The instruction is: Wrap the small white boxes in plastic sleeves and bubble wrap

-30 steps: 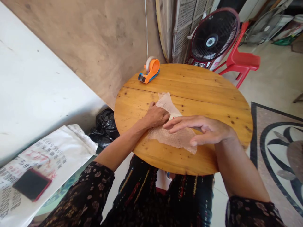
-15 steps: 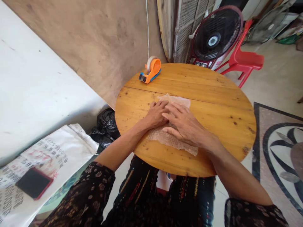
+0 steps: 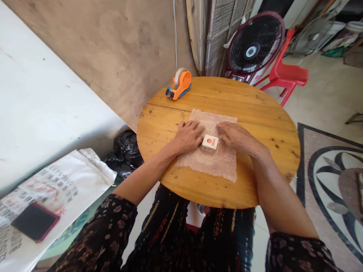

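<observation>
A sheet of bubble wrap (image 3: 214, 166) lies spread on the round wooden table (image 3: 269, 151). On its middle rests a small cream box (image 3: 210, 142) with red print on top. My left hand (image 3: 189, 136) lies palm down on the wrap's left part, fingers outstretched, its thumb close to the box. To the right of the box, my right hand (image 3: 235, 136) rests on the wrap with its fingers slightly bent. Neither hand grips the box. The undersides of both hands are hidden.
An orange tape dispenser (image 3: 180, 85) stands at the table's far left edge. Behind the table are a fan (image 3: 255, 43) and a red chair (image 3: 289, 71). At left are a black plastic bag (image 3: 126, 151) and a phone (image 3: 35, 222) on a white printed sack (image 3: 82, 170).
My right hand has moved right, off the wrap's middle and away from my left hand. The wrap now lies opened out on the right, and the small box has come into view.
</observation>
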Demonstrator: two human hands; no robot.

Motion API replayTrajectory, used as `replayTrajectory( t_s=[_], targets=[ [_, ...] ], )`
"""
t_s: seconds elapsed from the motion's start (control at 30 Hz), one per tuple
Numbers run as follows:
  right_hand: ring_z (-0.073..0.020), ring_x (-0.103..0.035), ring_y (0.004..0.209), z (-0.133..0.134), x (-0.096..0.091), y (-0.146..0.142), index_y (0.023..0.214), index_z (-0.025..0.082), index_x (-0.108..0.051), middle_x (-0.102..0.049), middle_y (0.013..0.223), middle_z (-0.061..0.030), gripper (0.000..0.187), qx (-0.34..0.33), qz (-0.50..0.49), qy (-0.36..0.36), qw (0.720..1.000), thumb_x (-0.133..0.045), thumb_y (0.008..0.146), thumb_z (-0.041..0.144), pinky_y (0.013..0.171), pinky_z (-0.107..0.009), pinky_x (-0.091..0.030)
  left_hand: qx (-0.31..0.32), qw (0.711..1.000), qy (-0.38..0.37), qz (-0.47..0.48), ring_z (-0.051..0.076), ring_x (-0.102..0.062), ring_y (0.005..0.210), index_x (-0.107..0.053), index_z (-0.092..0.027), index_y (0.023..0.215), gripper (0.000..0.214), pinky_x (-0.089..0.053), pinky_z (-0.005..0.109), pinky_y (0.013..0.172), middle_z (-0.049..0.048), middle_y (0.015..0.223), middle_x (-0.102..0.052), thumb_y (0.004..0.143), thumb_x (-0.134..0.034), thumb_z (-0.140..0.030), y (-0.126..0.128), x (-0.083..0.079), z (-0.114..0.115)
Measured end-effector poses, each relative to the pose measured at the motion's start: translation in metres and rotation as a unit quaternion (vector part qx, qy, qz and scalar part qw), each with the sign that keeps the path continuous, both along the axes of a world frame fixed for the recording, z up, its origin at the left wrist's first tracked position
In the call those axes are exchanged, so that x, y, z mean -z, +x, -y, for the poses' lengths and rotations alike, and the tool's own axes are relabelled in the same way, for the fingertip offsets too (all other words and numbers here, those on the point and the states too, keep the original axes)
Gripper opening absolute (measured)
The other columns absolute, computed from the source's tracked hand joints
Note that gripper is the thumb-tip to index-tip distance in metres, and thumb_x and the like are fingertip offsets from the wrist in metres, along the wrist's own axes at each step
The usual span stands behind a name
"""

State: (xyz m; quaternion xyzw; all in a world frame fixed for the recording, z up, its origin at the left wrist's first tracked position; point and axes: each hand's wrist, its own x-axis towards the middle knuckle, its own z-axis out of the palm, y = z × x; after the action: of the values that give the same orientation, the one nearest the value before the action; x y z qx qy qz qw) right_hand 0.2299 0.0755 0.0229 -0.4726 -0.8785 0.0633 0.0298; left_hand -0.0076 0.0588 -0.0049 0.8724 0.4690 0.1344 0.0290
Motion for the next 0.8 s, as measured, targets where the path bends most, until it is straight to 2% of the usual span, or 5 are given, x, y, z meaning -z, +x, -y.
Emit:
replayTrajectory(
  t_s=[0.23,0.37,0.47,0.63,0.8],
  targets=[
    [-0.0337,-0.056,0.131,-0.002,0.004,-0.001,0.128,0.011,-0.063,-0.061,0.140,-0.0195,0.045,0.013,0.019,0.014,1.000,-0.048,0.088,0.022,0.111,-0.046,-0.043,-0.020,1.000,0.021,0.004,0.032,-0.043,0.136,-0.062,-0.020,0.121,0.033,-0.031,0.051,0.109,0.0153,0.140,-0.056,0.099,-0.044,-0.036,0.001,-0.001,0.001],
    [-0.0347,-0.057,0.129,-0.005,0.006,0.002,0.129,0.012,-0.063,-0.061,0.138,-0.0192,0.045,-0.006,0.014,0.014,1.000,-0.050,0.089,0.028,0.108,-0.047,-0.045,0.020,0.999,0.030,0.023,0.032,-0.046,0.133,-0.066,-0.017,0.114,0.030,-0.034,0.050,0.109,0.0163,0.132,-0.062,0.099,-0.042,-0.028,0.004,0.000,-0.002],
    [-0.0361,-0.057,0.129,-0.006,0.005,0.003,0.130,0.011,-0.062,-0.061,0.138,-0.0213,0.047,-0.023,0.011,0.012,1.000,-0.050,0.089,0.028,0.107,-0.049,-0.046,0.063,0.996,0.003,0.061,0.029,-0.050,0.130,-0.058,-0.013,0.131,0.040,-0.039,0.045,0.109,0.0170,0.134,-0.061,0.095,-0.041,-0.019,0.004,0.003,-0.005],
    [-0.0354,-0.054,0.133,-0.006,0.005,0.000,0.133,0.009,-0.060,-0.059,0.142,-0.0212,0.051,-0.029,-0.011,0.028,0.999,-0.051,0.085,0.023,0.112,-0.049,-0.042,0.103,0.987,-0.066,0.102,0.028,-0.052,0.132,-0.029,-0.008,0.155,0.065,-0.042,0.044,0.110,0.0197,0.147,-0.054,0.092,-0.041,-0.018,0.003,0.009,-0.008],
    [-0.0361,-0.054,0.135,-0.005,0.008,-0.001,0.141,0.006,-0.053,-0.057,0.144,-0.0228,0.060,0.000,-0.040,0.018,0.999,-0.052,0.084,0.023,0.115,-0.050,-0.040,0.070,0.991,-0.088,0.076,0.029,-0.039,0.147,-0.035,-0.008,0.153,0.068,-0.031,0.045,0.121,0.0181,0.156,-0.045,0.085,-0.043,-0.014,0.002,0.009,-0.010]
  ],
)
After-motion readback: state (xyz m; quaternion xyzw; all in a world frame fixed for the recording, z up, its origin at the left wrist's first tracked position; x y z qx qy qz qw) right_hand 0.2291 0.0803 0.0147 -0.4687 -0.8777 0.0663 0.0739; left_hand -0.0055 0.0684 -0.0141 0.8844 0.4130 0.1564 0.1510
